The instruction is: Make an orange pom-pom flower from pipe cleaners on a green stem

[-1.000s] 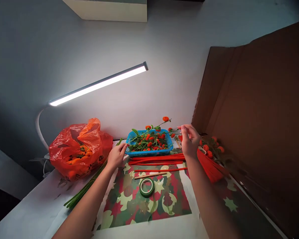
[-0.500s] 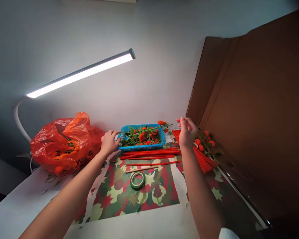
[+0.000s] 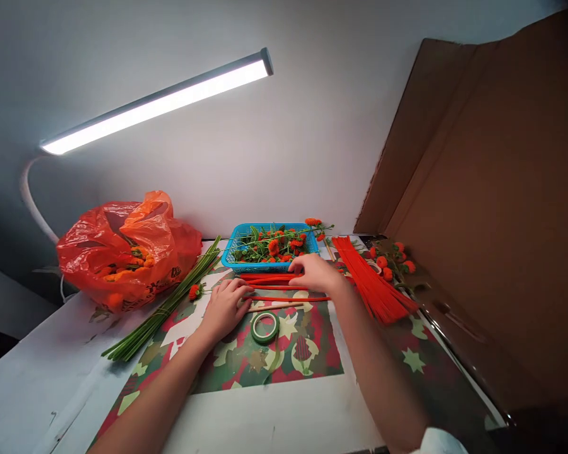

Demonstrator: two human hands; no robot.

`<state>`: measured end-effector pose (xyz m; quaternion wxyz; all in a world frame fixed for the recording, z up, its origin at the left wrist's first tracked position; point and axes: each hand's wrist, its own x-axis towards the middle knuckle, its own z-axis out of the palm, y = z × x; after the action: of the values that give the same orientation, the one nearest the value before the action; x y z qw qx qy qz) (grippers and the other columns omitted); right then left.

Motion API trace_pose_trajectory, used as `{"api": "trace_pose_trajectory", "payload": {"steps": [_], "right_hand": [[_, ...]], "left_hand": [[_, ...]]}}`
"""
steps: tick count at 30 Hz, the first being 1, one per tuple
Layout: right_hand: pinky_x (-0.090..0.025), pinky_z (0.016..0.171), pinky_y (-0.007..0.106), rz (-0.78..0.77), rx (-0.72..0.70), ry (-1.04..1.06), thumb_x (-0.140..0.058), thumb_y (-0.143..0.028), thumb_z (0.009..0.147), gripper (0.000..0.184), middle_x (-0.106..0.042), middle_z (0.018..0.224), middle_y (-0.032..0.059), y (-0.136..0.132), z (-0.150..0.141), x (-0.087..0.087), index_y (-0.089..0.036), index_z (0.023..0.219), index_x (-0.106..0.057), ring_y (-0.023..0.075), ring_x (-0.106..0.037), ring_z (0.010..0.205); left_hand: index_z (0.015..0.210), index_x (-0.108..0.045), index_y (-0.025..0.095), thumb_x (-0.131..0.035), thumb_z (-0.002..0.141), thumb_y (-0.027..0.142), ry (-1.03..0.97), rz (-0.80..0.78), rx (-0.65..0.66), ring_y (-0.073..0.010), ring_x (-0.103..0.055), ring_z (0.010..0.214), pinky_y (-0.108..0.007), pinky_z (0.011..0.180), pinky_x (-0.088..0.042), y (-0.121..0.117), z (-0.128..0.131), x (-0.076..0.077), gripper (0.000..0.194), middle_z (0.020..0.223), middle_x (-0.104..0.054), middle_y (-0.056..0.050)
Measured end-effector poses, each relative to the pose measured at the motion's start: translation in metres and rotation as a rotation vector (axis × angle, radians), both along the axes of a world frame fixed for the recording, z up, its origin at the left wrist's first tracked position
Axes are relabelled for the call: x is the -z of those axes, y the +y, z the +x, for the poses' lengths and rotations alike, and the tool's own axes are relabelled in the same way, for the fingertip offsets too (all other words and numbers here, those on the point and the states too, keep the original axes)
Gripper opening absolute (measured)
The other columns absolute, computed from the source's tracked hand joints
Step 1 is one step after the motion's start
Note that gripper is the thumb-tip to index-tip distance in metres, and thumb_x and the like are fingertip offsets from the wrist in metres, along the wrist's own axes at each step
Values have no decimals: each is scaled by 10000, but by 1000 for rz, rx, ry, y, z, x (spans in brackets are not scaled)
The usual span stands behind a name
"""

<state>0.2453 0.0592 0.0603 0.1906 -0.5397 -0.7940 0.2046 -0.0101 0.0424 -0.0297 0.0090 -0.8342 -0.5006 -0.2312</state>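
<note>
Several red pipe cleaners (image 3: 274,277) lie side by side in front of the blue basket (image 3: 227,260). My left hand (image 3: 224,309) rests at their left ends, palm down, its fingers stretched and apart. Over their right part is my right hand (image 3: 317,274), thumb and forefinger bent together at the pipe cleaners; whether it grips one is hard to see. A wooden stick (image 3: 279,306) lies just below them. Nearer me is a roll of green tape (image 3: 265,328). Orange-red flowers with green stems (image 3: 273,246) fill the basket.
At left stand a red plastic bag (image 3: 99,233) of orange flowers and a bundle of green stems (image 3: 163,312), beside a single red flower (image 3: 195,292). A fanned red pipe-cleaner bundle (image 3: 376,284) lies right, near a cardboard sheet (image 3: 483,189). A lamp (image 3: 161,104) shines above.
My left hand has come from the basket's left edge down to the pipe cleaners. My right hand has lowered leftward from above the red bundle. The view has shifted, and the green stems now show.
</note>
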Motion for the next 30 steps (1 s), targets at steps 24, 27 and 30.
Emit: {"api": "trace_pose_trajectory", "payload": {"steps": [24,27,30], "right_hand": [[-411,852,376,221,-41,-350,-556,-229,875,156,-615,1105,104,-1,-64,64,-176,1000,-632,256,-522,1052],[-402,846,376,219,-53,-345,-571,-231,862,128,-599,1108,109,-2,-64,64,-172,957,-633,259,-505,1063],[-384,838,353,208,-88,-336,-574,-204,853,105,-595,1120,88,-2,-64,61,-188,942,-628,239,-502,1058]], "left_hand": [[883,-635,219,-543,839,335,-84,-80,-227,-293,-572,990,-398,793,-433,-5,-10,3,154,997,-654,-78],[986,-626,210,-547,829,307,-88,-75,-254,-306,-564,1026,-409,806,-440,-4,-10,4,201,1064,-644,-92],[1022,-622,206,-534,833,285,-88,-79,-260,-298,-572,1002,-408,811,-446,-4,-12,6,223,1062,-647,-89]]}}
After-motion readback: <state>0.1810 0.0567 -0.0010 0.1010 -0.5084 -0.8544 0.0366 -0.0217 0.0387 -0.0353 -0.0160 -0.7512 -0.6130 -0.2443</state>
